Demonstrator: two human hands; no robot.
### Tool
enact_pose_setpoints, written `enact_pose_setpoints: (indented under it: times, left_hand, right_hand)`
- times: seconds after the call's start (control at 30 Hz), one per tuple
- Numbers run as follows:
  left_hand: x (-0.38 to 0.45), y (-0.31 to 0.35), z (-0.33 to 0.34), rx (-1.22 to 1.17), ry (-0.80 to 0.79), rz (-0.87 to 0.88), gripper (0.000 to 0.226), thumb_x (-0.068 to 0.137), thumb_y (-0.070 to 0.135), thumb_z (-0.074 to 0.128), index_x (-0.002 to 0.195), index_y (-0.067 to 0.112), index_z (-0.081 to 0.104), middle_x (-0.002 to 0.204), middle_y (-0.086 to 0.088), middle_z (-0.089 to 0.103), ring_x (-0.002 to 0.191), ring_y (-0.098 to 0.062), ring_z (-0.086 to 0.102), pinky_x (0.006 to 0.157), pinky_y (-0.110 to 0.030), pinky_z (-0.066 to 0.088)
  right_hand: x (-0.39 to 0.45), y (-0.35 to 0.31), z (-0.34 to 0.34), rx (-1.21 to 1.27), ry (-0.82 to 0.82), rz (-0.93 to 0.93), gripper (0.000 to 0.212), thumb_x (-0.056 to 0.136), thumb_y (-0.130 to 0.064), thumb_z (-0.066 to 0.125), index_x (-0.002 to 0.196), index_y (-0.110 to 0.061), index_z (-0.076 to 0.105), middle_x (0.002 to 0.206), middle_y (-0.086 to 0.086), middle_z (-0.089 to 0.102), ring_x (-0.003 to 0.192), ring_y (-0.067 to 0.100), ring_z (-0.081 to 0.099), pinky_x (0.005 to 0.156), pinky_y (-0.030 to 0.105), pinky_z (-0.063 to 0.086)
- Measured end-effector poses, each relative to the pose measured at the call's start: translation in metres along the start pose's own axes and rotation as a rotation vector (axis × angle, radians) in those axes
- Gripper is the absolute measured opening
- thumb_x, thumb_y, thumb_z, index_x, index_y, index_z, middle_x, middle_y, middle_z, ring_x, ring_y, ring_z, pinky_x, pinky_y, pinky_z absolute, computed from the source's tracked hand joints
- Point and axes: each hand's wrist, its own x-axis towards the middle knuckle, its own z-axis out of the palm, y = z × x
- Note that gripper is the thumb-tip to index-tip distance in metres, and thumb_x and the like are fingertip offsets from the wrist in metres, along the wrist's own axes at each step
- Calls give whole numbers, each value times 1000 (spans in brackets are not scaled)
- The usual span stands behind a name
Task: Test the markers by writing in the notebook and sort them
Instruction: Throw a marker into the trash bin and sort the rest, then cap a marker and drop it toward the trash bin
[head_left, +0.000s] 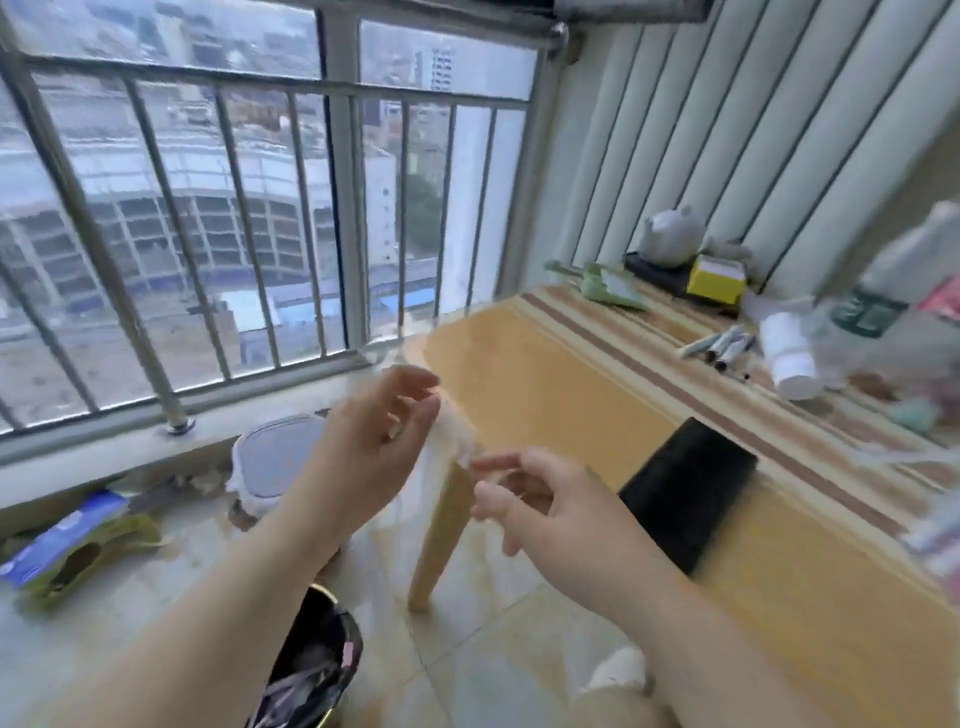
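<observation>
Right of both hands stretches the yellow bench (545, 384), with a black notebook (685, 488) just beside the right hand (540, 499), probably handy for testing. Markers (719, 345) lie well beyond it. Left hand (374, 436) and right hand seem to pinch something pale and blurred; I cannot tell what.

Colours on the balcony table

The table (545, 374) was yellow-orange, its cloth (675, 353) striped brown and cream; a black notebook (685, 488) lay beside grey markers (719, 345), a yellow box (716, 278) and a white cup (789, 353).
</observation>
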Motion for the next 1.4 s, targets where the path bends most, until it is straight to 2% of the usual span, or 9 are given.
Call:
enact_pose_setpoints:
  times: [0.27,0.43,0.6,0.7,0.9,1.0,1.13,1.27,1.4]
  left_hand:
    - [19,153,157,-194,-354,396,18,87,18,55,94,35,52,87,20,59,82,5,53,63,-12,44]
    - [-22,236,253,-291,-569,606,20,87,15,57,94,33,55,84,20,60,81,4,54,63,-11,42]
    - [-68,295,321,-352,-708,710,13,85,25,54,95,33,55,79,25,56,80,10,52,67,-2,37]
    - [-84,316,351,-343,-768,739,16,87,20,57,99,31,56,81,27,56,84,12,52,66,-3,39]
    - [-95,326,385,-308,-827,726,16,88,26,54,104,30,55,89,26,55,92,5,51,71,-9,43]
    - [-93,320,391,-284,-841,721,18,88,25,55,104,33,53,91,25,54,89,7,52,72,-10,44]
    - [-84,311,391,-229,-853,700,21,90,28,52,109,36,50,96,26,52,85,8,53,76,-10,45]
    - [-79,306,389,-197,-821,724,23,90,29,52,113,32,52,97,28,49,85,10,50,75,-5,41]
    - [-84,311,390,-203,-782,817,30,91,32,50,121,28,49,113,24,42,102,6,43,83,-3,33]
  right_hand:
    - [-99,57,-167,-2,559,152,11,91,-26,58,98,-30,64,82,-5,71,65,14,61,69,33,55]
    - [-205,114,-243,-70,793,347,9,89,-26,60,90,-34,63,88,-7,71,73,4,62,73,24,51]
    - [-293,178,-295,-190,942,584,4,89,-26,60,90,-29,63,93,-8,66,85,8,62,72,22,53]
    - [-326,212,-323,-346,965,713,16,93,-19,53,106,-22,63,102,-5,63,84,5,56,69,14,43]
    - [-332,268,-369,-707,849,836,36,95,-19,49,131,-20,53,125,-2,49,117,19,43,98,30,38]
    - [-317,287,-385,-950,746,874,40,95,-17,44,134,-27,49,130,-4,49,120,21,36,98,33,30]
    - [-310,308,-392,-1022,657,981,38,92,-10,42,121,-30,56,124,-4,53,116,21,39,94,32,26]
    - [-311,289,-378,-967,717,825,32,97,-15,41,125,-26,50,123,-6,51,113,19,45,96,30,28]
    - [-308,230,-336,-871,615,545,23,98,-21,43,121,-22,46,113,-9,43,83,10,51,67,23,42]
